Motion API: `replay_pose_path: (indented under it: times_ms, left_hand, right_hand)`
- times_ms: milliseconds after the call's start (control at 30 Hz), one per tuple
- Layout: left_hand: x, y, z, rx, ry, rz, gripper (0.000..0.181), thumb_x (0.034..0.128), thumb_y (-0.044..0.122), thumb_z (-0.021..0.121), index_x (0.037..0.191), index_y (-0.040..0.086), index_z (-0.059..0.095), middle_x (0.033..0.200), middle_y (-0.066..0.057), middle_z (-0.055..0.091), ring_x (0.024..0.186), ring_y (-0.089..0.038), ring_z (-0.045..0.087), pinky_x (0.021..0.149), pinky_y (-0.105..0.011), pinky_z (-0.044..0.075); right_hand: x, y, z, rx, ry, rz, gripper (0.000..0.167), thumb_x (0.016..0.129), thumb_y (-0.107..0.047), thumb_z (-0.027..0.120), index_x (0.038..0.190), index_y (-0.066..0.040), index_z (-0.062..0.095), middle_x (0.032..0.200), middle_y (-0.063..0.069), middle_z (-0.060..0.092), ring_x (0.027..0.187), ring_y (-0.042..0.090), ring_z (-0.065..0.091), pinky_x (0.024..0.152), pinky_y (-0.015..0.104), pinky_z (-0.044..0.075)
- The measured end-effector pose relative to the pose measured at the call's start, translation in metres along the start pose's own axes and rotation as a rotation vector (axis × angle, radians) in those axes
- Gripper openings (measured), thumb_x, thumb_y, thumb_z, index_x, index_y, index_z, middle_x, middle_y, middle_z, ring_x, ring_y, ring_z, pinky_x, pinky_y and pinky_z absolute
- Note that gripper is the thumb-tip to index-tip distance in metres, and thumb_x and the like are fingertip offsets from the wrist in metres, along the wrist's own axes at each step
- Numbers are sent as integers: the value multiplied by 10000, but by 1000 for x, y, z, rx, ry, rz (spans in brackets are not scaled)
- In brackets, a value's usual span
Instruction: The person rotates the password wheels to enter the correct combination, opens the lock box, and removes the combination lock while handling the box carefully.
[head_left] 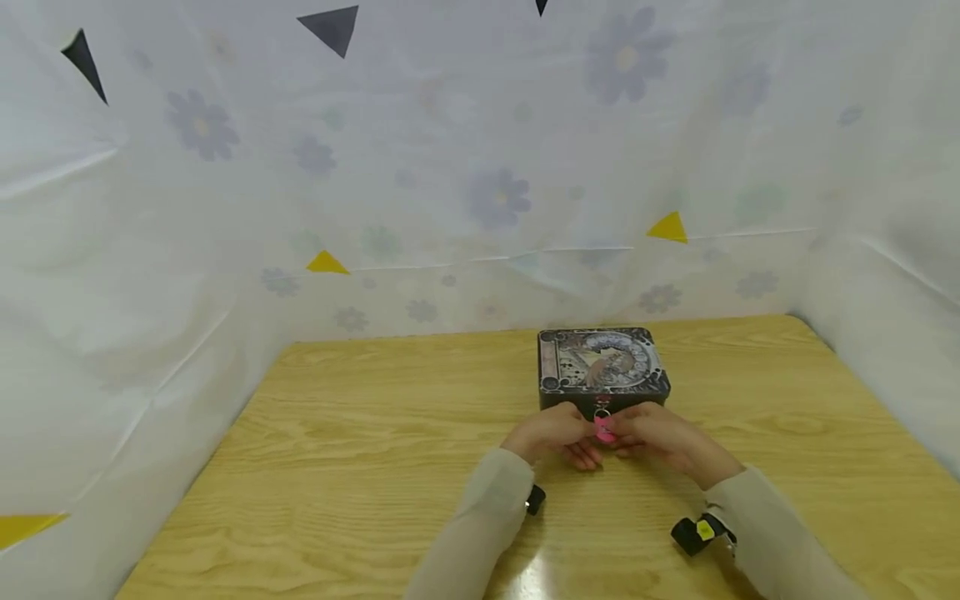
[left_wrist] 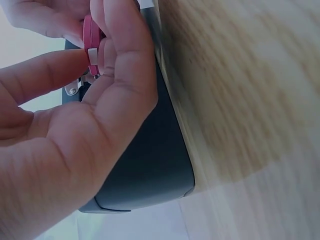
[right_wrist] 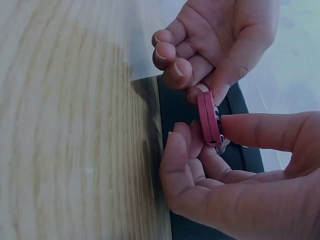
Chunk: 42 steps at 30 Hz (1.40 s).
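Observation:
A small pink padlock (head_left: 604, 429) hangs by its shackle from the front clasp (head_left: 602, 402) of a dark tin box (head_left: 600, 367) with a printed lid, which is closed. My left hand (head_left: 553, 431) pinches the padlock from the left, thumb on its face and fingers curled behind. From the other side my right hand (head_left: 663, 435) also pinches it between thumb and fingers. Seen edge-on in the right wrist view, the padlock (right_wrist: 208, 118) shows small dials near the right thumb. In the left wrist view the box's dark side (left_wrist: 155, 160) lies behind my left hand (left_wrist: 100, 120).
The box stands on a wood-grain table (head_left: 390, 417), right of the middle and towards the back. White flower-printed sheeting (head_left: 450, 167) hangs behind and at both sides. Black straps (head_left: 693, 535) with small cameras are worn at both wrists.

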<state>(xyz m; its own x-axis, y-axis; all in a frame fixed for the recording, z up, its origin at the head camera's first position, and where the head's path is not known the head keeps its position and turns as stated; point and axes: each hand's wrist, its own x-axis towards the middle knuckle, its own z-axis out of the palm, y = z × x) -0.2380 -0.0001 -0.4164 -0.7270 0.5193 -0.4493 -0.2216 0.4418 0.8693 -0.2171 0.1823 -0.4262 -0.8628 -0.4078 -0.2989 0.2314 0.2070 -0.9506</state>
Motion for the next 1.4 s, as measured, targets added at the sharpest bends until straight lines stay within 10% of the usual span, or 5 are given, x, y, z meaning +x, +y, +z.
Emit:
replay_pose_path:
  times_ms: [567, 1400]
  left_hand:
    - [1, 4, 6, 3, -16, -18, 293, 1005, 68, 435, 935, -124, 645, 816, -227, 693, 605, -172, 614, 683, -343, 585]
    - [2, 5, 5, -10, -20, 5, 277, 994, 45, 424, 950, -119, 644, 826, -221, 691, 654, -200, 638, 700, -346, 584]
  right_hand:
    - [-8, 4, 4, -104, 39, -102, 336, 976, 3, 393, 1175, 273, 421, 1041, 181, 608, 883, 175, 605, 775, 320, 552]
    - [-4, 7, -8, 27, -71, -87, 471, 936, -27, 430, 1273, 275, 297, 1094, 136, 576, 931, 138, 595, 847, 300, 539]
